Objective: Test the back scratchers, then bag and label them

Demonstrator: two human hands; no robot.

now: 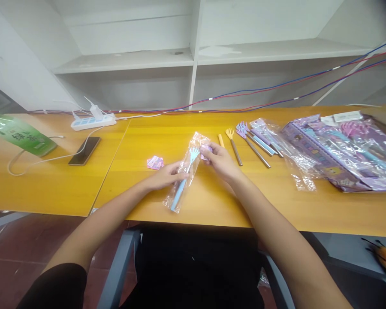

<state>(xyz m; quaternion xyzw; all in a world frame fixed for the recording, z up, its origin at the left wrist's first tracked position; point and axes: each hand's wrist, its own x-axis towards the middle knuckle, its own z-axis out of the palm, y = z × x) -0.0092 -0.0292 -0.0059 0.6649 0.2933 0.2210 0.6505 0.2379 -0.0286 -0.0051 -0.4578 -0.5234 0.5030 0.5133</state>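
My left hand (171, 175) is closed around a clear plastic bag with a light blue back scratcher (179, 194) inside, its hand-shaped head pointing away from me. My right hand (221, 161) pinches a small purple-pink card (206, 152) beside the upper end of the bag (197, 139). Whether the card is inside or outside the plastic I cannot tell. On the table to the left lies a small stack of similar pink cards (155, 162). Right of my hands are loose back scratchers, a yellow one (234, 146) and a purple one (253, 145) among them.
Bagged scratchers (266, 131) and loose plastic wrap (300, 165) lie on the right, before a purple display box (321, 159) full of bagged scratchers. Leftward are a phone (85, 151), a power strip (93, 122) and a green bottle (25, 135). Cables run along the table's back.
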